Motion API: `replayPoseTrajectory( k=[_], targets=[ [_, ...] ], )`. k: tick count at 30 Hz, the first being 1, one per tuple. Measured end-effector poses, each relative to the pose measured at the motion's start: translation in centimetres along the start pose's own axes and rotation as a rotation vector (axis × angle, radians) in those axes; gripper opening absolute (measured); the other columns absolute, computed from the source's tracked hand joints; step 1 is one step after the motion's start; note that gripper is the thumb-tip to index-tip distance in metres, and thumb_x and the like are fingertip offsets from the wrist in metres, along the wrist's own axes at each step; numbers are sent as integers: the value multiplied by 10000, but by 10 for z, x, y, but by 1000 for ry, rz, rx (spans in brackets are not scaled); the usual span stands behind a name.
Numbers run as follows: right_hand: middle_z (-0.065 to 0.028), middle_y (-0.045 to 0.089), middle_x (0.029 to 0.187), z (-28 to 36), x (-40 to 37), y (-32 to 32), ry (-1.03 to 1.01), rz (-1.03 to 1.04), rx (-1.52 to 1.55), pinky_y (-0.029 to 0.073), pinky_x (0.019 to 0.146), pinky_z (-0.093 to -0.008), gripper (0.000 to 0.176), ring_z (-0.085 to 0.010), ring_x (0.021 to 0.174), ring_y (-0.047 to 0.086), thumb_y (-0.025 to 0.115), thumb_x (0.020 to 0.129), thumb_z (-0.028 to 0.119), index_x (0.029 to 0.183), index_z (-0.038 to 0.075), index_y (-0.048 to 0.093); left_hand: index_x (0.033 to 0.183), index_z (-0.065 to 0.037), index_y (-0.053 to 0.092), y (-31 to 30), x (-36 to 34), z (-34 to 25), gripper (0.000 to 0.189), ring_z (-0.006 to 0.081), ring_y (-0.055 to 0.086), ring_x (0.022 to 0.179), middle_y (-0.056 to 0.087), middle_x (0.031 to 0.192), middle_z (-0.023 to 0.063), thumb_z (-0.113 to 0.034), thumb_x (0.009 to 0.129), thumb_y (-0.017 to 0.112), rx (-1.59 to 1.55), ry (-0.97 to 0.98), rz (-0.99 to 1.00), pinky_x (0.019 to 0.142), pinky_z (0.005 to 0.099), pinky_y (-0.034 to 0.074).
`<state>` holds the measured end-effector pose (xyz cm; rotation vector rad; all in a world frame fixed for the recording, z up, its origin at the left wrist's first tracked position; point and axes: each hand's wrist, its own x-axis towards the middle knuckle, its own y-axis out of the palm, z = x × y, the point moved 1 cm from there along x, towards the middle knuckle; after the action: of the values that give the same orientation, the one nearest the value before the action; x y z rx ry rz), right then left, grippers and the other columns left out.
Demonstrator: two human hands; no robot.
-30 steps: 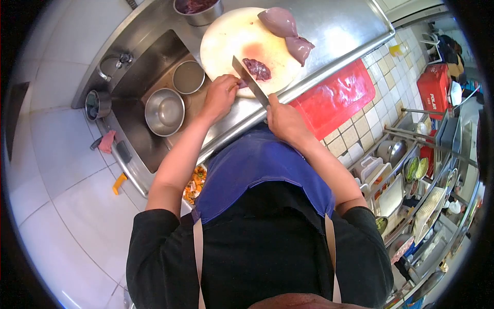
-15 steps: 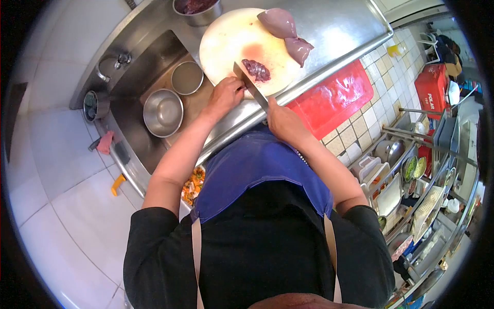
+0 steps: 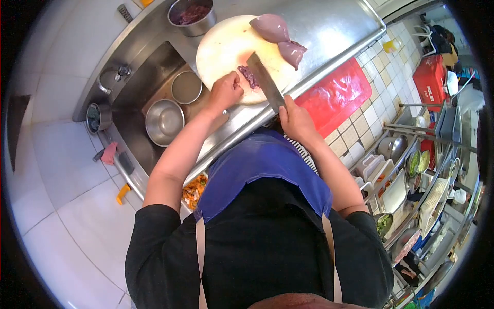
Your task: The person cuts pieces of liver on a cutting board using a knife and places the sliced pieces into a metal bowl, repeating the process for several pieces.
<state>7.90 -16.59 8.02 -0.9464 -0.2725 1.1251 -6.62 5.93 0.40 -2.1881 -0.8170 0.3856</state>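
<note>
My right hand point(image 3: 297, 122) grips the handle of a kitchen knife point(image 3: 265, 80) with a broad blade. The blade lies over a round white cutting board point(image 3: 218, 49), its tip pointing away from me. Just left of the blade is a small pile of dark red cut raw meat point(image 3: 248, 75). My left hand point(image 3: 226, 92) is closed at the near left part of the board, with curled fingers close to the pile; whatever they hold is hidden. Two smooth, purplish-brown pieces of raw meat, a larger one point(image 3: 270, 28) and a smaller one point(image 3: 292, 54), rest on the board's right side.
Beyond the board stands a metal pot point(image 3: 200, 26) with dark red meat. The sink point(image 3: 149, 72) at left holds two metal bowls point(image 3: 164, 123) point(image 3: 186, 87). A red lid-like slab point(image 3: 337, 98) lies past the counter edge. Shelves with food trays point(image 3: 393, 198) stand right.
The knife has moved right, off the cut meat, and its blade shows more broadly. My left hand has curled further closed and sits slightly lower. The view has shifted a little.
</note>
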Motion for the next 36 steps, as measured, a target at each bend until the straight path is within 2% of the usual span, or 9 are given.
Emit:
replayPoseTrajectory(
  k=[6, 8, 9, 14, 21, 26, 28, 31, 36],
  targets=[
    [-385, 677, 1004, -25, -7, -14, 74, -118, 143, 486, 855, -658, 267, -591, 977, 644, 505, 1070, 236, 1226, 19, 519, 1143, -29, 722, 10, 56, 14, 295, 332, 729, 895, 760, 976, 148, -99, 859, 685, -253, -64, -2, 828, 399, 579],
    [-377, 669, 1036, -38, -9, -14, 87, -178, 195, 500, 849, -601, 280, -581, 1032, 637, 542, 1069, 225, 1248, 10, 548, 1182, -52, 730, 33, 72, 21, 335, 334, 701, 1029, 739, 1118, 170, -212, 893, 679, 9, 306, -192, 934, 434, 549],
    [-377, 669, 1036, -43, -11, -15, 90, -182, 194, 500, 849, -601, 280, -581, 1032, 637, 542, 1069, 225, 1248, 10, 548, 1230, -95, 730, 39, 68, 12, 397, 336, 621, 1178, 678, 1254, 157, -328, 915, 668, 58, 186, -49, 1037, 475, 474],
    [-375, 670, 1103, -63, -27, -10, 229, -86, 201, 482, 911, -628, 292, -576, 1079, 625, 526, 1068, 250, 1242, 16, 530, 1305, -150, 684, 51, 32, -28, 422, 355, 536, 1251, 604, 1306, 112, -392, 959, 697, 335, 274, -6, 1059, 497, 397],
    [-360, 669, 1087, -90, -46, 4, 194, -149, 245, 493, 890, -604, 277, -566, 1072, 630, 539, 1071, 250, 1231, 23, 531, 1037, -112, 638, 53, 26, -14, 237, 331, 694, 827, 649, 948, 120, -331, 977, 705, 340, 455, -71, 712, 473, 584],
    [-362, 673, 1032, -93, -52, -1, 246, -160, 301, 496, 860, -594, 259, -573, 1040, 635, 540, 1077, 248, 1205, 23, 524, 967, -80, 640, 49, 36, -1, 244, 340, 728, 755, 712, 892, 125, -317, 971, 696, 293, 359, -32, 710, 475, 604],
    [-364, 674, 1016, -95, -52, -2, 264, -159, 291, 498, 848, -592, 254, -576, 1026, 638, 541, 1078, 246, 1196, 22, 523, 929, -51, 659, 34, 49, 2, 241, 365, 728, 775, 745, 880, 160, -288, 959, 692, -38, 23, 51, 718, 471, 589],
    [-368, 673, 972, -99, -52, -3, 234, -226, 318, 497, 822, -596, 249, -585, 986, 642, 549, 1077, 238, 1180, 14, 520, 897, -43, 729, 11, 88, 24, 210, 201, 708, 715, 740, 784, 81, -249, 915, 764, -224, -265, -100, 719, 366, 561],
    [-369, 667, 965, -88, -52, -19, 308, -170, 329, 506, 808, -571, 227, -580, 980, 647, 557, 1076, 208, 1171, 4, 524, 881, -35, 749, -107, 197, 47, 256, 155, 685, 745, 756, 803, 77, -281, 951, 768, -323, -66, -430, 708, 344, 540]
  ],
)
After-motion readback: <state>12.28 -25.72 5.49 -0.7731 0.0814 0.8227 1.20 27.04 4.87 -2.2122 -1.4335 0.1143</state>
